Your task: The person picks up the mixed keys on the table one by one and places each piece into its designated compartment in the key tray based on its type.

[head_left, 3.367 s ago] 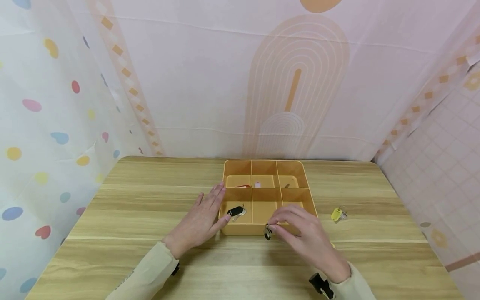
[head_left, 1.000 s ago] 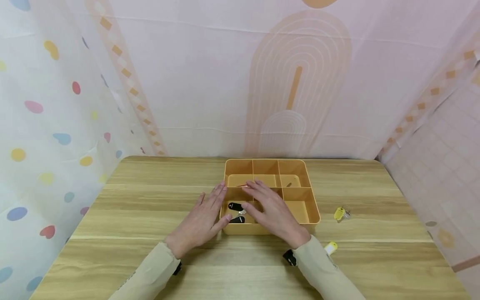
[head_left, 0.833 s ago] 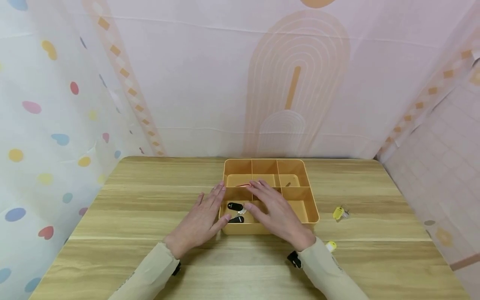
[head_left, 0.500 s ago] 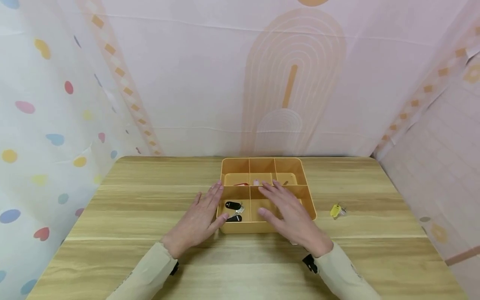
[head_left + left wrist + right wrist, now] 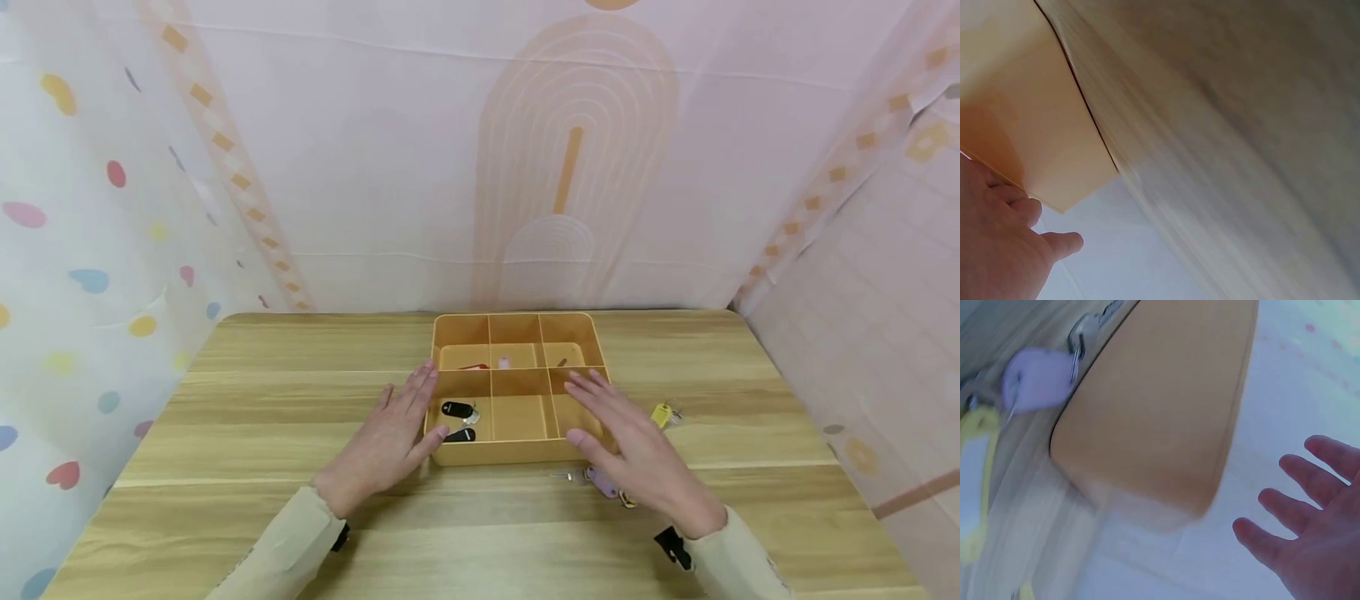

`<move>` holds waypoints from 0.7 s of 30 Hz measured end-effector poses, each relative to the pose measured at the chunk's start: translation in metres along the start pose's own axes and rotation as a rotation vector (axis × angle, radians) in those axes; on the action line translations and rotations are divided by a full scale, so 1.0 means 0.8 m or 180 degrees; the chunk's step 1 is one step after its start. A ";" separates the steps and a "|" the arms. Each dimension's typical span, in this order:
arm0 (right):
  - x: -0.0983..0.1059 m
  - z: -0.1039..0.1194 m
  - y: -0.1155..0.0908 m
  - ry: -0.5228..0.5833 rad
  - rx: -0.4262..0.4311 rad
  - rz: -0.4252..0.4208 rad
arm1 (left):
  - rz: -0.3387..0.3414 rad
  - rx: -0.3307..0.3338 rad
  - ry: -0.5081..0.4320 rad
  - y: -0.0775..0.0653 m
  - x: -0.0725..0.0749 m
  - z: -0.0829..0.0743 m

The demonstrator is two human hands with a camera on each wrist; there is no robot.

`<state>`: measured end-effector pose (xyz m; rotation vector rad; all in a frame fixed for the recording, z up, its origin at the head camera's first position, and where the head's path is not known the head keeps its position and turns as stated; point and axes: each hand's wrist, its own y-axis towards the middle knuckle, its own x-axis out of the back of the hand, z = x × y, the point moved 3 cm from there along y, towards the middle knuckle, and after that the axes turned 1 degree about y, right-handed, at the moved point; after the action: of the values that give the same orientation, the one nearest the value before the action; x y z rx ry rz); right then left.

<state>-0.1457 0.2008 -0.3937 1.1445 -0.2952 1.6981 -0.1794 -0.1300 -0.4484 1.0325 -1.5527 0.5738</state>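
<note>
Two oval tags point(image 5: 457, 409) in smooth rectangular box point(image 5: 510, 452), left hand point(image 5: 382, 446) and right hand point(image 5: 643, 457) unclenched, straight-fingered

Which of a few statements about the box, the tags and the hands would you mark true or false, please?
1. Two black tags lie in the near left compartment of the box. True.
2. The right hand is holding something. False: it is empty, its fingers spread.
3. The left hand is at the left side of the box. True.
4. The purple tag lies inside the box. False: it lies on the table, in front of the box.
5. The box has four compartments. False: it has six.
</note>
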 end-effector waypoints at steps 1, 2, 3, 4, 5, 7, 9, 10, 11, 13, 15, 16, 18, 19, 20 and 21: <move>0.004 -0.003 -0.003 0.0008 -0.0008 -0.0020 | 0.0007 0.0004 -0.0012 0.000 -0.001 0.000; 0.007 -0.005 -0.006 0.0009 -0.0017 -0.0036 | 0.0011 0.0006 -0.0021 0.000 -0.001 0.000; 0.011 -0.007 -0.010 0.0007 -0.0024 -0.0054 | 0.0016 0.0006 -0.0026 0.001 0.000 0.000; 0.015 -0.010 -0.013 0.0009 -0.0039 -0.0070 | 0.0021 0.0005 -0.0028 0.001 -0.001 0.000; 0.018 -0.012 -0.015 -0.0003 -0.0041 -0.0088 | 0.0025 0.0009 -0.0030 0.001 0.000 0.000; 0.025 -0.018 -0.021 -0.0016 -0.0073 -0.0141 | 0.0032 0.0014 -0.0026 0.001 0.000 0.000; 0.032 -0.024 -0.025 -0.0046 -0.0100 -0.0210 | 0.0032 0.0013 -0.0020 0.001 0.001 0.000; 0.035 -0.028 -0.028 -0.0062 -0.0114 -0.0246 | 0.0031 0.0012 -0.0021 0.001 0.001 0.000; 0.038 -0.032 -0.030 -0.0073 -0.0139 -0.0281 | 0.0025 0.0010 -0.0022 0.001 0.001 0.000; 0.044 -0.040 -0.034 -0.0092 -0.0185 -0.0355 | 0.0016 0.0007 -0.0024 0.001 0.001 0.000; 0.048 -0.050 -0.038 -0.0101 -0.0229 -0.0409 | 0.0007 0.0002 -0.0024 0.000 0.000 0.000; 0.050 -0.055 -0.039 -0.0110 -0.0248 -0.0436 | -0.0001 0.0000 -0.0023 0.001 0.000 0.000; 0.055 -0.065 -0.042 -0.0110 -0.0294 -0.0481 | -0.0006 -0.0001 -0.0023 0.000 0.000 0.000; 0.057 -0.070 -0.043 -0.0104 -0.0319 -0.0496 | -0.0008 -0.0002 -0.0025 0.000 -0.001 0.000; 0.059 -0.076 -0.044 -0.0093 -0.0341 -0.0515 | -0.0004 0.0002 -0.0022 0.000 -0.001 0.000; 0.061 -0.081 -0.045 -0.0096 -0.0377 -0.0537 | -0.0003 0.0006 -0.0025 0.000 -0.001 0.000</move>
<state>-0.1524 0.2887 -0.3997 1.0775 -0.3052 1.4975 -0.1793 -0.1299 -0.4491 1.0381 -1.5588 0.5713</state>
